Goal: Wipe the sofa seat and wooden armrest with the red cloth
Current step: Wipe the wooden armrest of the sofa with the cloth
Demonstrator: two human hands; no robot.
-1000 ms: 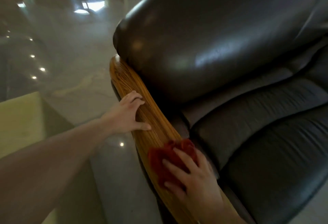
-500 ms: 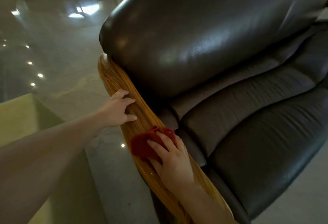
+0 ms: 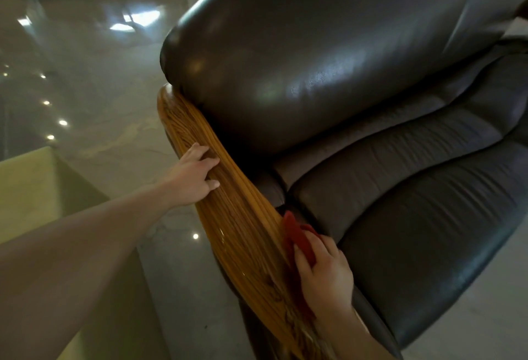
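The wooden armrest (image 3: 243, 234) runs diagonally from upper left to lower right beside the dark leather sofa seat (image 3: 423, 217). My right hand (image 3: 325, 277) grips the red cloth (image 3: 300, 239) and presses it against the armrest's inner edge, next to the seat cushion. My left hand (image 3: 194, 177) rests flat on the armrest higher up, fingers spread over the wood, holding nothing. Part of the cloth is hidden under my right palm.
The padded sofa backrest (image 3: 314, 54) bulges above the armrest. A glossy stone floor (image 3: 94, 88) lies to the left, with a pale yellow-green block (image 3: 31, 188) near my left forearm.
My right hand has slid the red cloth from the top of the armrest to its inner edge by the seat. My left hand stays on the armrest.
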